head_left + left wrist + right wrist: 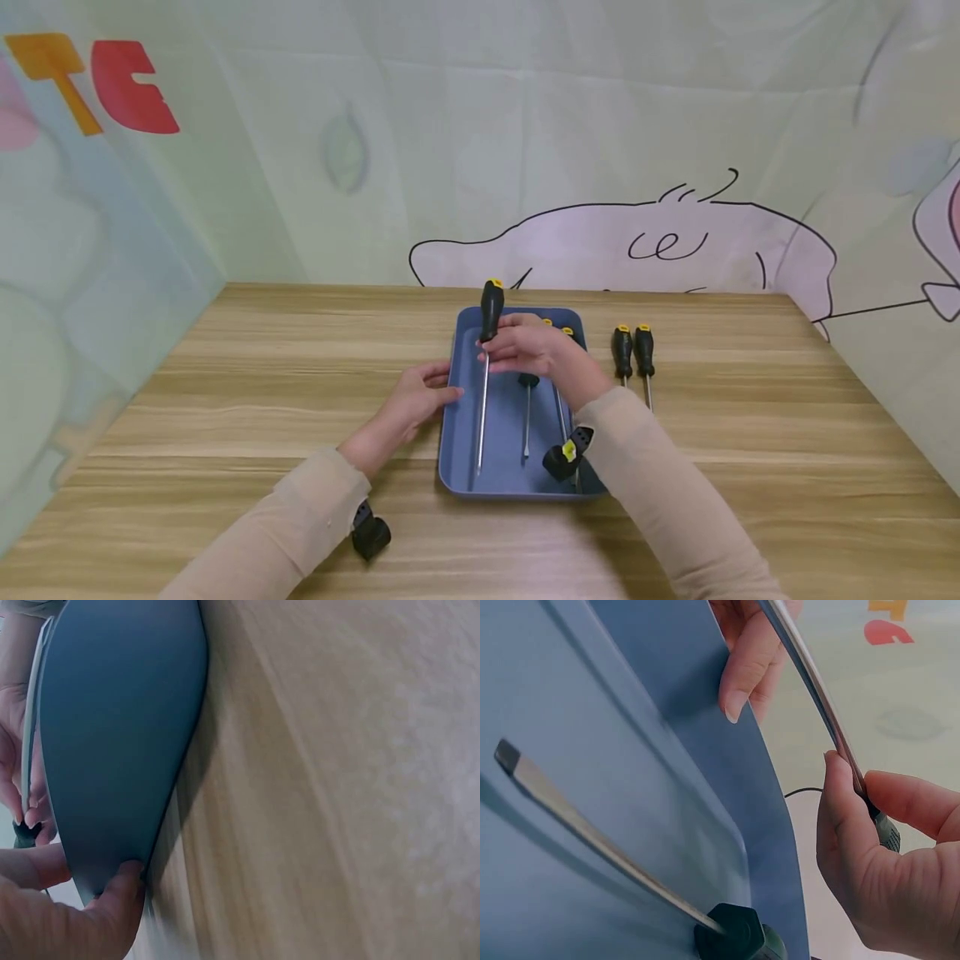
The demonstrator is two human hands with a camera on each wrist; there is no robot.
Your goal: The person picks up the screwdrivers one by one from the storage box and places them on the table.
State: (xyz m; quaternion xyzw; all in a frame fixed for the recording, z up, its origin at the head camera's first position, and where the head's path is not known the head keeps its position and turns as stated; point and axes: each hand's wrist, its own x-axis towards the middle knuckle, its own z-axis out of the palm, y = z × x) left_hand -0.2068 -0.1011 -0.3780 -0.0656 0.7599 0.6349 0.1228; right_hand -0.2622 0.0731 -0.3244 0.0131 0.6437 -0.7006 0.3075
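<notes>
The right hand [525, 346] pinches a long black-handled screwdriver [491, 312] over the blue tray [504, 450] while the left hand [420, 396] grips the tray's side, so this looks like the carrying step, and next seems to need steady fingers.

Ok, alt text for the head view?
The right hand holds a screwdriver over a blue tray containing other screwdrivers; the left hand grips the tray's left edge. Two more screwdrivers lie to its right on the table.

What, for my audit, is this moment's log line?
left hand: grips tray; right hand: holds screwdriver over tray; tray: more screwdrivers; table: two screwdrivers
</notes>
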